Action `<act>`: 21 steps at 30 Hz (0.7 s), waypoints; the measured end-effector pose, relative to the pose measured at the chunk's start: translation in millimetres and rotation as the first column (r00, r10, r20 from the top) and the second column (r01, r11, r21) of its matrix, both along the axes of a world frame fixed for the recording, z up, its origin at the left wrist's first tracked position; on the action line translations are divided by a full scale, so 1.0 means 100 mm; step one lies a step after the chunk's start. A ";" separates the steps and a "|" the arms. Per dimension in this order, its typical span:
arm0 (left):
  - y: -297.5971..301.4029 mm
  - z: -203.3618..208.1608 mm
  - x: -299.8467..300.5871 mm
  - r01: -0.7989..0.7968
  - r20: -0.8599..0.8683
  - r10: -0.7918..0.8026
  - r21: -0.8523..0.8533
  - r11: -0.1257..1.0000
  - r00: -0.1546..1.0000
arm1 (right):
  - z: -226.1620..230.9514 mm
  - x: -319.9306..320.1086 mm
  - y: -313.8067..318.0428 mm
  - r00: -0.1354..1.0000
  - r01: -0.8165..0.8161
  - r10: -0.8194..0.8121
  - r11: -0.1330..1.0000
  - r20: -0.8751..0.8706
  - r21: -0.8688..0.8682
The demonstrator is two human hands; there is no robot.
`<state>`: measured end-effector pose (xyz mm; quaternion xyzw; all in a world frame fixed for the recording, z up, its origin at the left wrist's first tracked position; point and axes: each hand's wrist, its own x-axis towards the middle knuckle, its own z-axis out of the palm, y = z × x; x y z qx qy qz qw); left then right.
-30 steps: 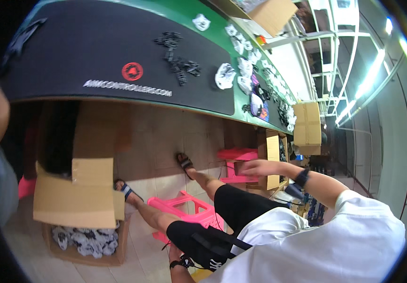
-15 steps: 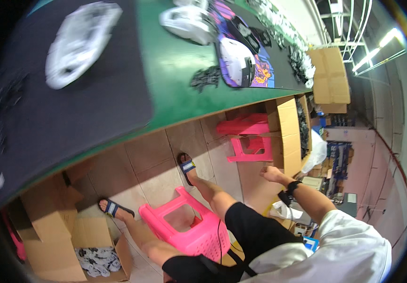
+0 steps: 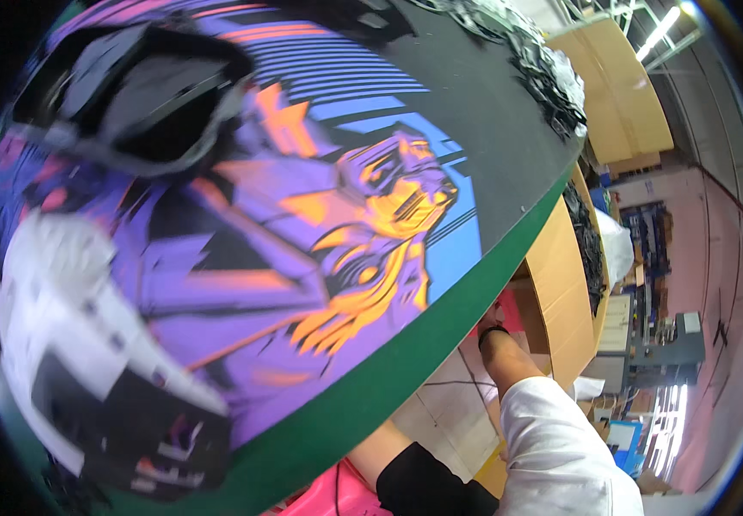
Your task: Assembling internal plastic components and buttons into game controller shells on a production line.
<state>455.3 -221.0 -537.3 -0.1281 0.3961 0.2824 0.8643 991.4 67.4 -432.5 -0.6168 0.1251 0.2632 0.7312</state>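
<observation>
Green-edged bench (image 3: 363, 404) fills the view, under a purple, orange and blue printed mat (image 3: 302, 232). One arm in a white sleeve (image 3: 552, 447) reaches down past the bench edge toward a cardboard box (image 3: 561, 267); its right hand (image 3: 492, 320) is mostly hidden behind the edge, so whether its fingers are apart or closed cannot be told. No left hand shows. Two blurred shells lie on the mat: a white and black shell (image 3: 87, 344) low at the left, a dark shell (image 3: 130, 95) at the top. A second box (image 3: 621, 95) stands beyond, with dark parts (image 3: 552, 77) piled beside it.

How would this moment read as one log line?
view: printed mat on table | right arm: reaches below table edge | left hand: unseen
</observation>
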 end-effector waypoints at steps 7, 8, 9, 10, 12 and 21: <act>0.49 -0.02 -0.59 0.193 -0.058 -0.187 0.106 0.975 0.981 | -0.41 0.40 -0.32 0.461 0.876 -0.043 0.182 -0.887 0.446; 0.61 -0.01 -0.36 0.215 0.009 -0.219 0.149 0.965 0.976 | -0.23 0.75 -0.35 0.521 0.842 0.024 0.147 -0.853 0.518; 0.70 0.07 -0.40 0.232 0.014 -0.239 0.184 0.955 0.971 | -0.19 0.75 -0.29 0.528 0.835 0.100 0.119 -0.843 0.537; 0.67 0.09 -0.55 0.265 -0.002 -0.270 0.189 0.945 0.963 | -0.28 0.60 -0.35 0.518 0.845 0.089 0.098 -0.851 0.525; 0.70 0.15 -0.66 0.320 0.010 -0.331 0.224 0.920 0.944 | -0.16 0.43 -0.32 0.162 0.972 0.272 0.123 -0.949 0.201; 0.13 0.52 -1.88 0.458 -0.044 -0.459 0.209 0.864 0.887 | -0.34 -0.96 -0.26 0.077 0.730 0.600 -0.578 -0.796 -0.365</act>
